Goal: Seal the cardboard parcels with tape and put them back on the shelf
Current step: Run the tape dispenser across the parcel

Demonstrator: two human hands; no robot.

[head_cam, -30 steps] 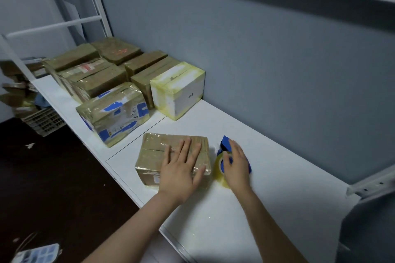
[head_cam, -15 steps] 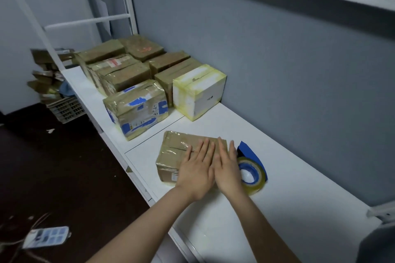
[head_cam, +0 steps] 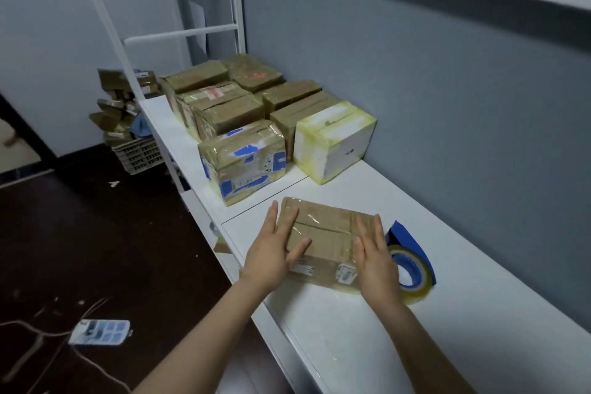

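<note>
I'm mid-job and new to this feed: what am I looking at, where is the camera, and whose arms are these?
There is no machine here. A person works with bare hands, and the single camera sits on their head, looking forward and down, so the two arms reaching in from the bottom are theirs. The left hand and right hand lie with straight fingers on the two ends of a flat brown parcel covered in clear tape; neither hand grips anything. The parcel lies on a white shelf. Just right of it lies a blue tape dispenser with a yellowish roll. Further back stand more taped parcels, with a white box among them.
</note>
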